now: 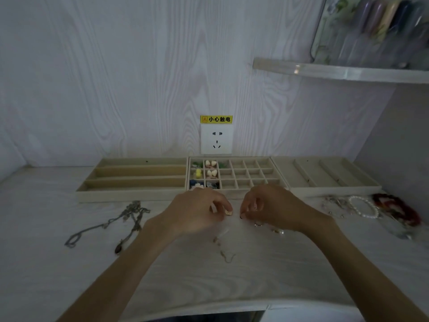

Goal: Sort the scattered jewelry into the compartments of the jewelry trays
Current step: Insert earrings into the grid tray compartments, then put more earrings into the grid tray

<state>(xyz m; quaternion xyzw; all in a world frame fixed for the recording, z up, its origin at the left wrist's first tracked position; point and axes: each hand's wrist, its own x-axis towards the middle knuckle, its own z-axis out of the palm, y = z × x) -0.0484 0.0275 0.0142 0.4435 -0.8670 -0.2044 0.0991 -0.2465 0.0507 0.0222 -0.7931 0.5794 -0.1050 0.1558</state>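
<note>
Three beige trays stand against the wall: a long-slot tray (139, 175) on the left, a grid tray (250, 173) in the middle, a slotted tray (325, 175) on the right. The grid tray's left cells hold small white, yellow, green and blue pieces. My left hand (197, 212) pinches a small gold piece (228, 212) just in front of the grid tray. My right hand (274, 208) has its fingers curled over the table, pinching something small and dark that is too tiny to identify. Small earrings (226, 255) lie on the table below my hands.
Chain necklaces (125, 219) lie on the left of the table. A pearl bracelet (364, 208), a red bead bracelet (399, 210) and small loose pieces lie on the right. A ring (258, 224) sits under my right hand. A wall socket (216, 139) and a shelf (343, 70) are above.
</note>
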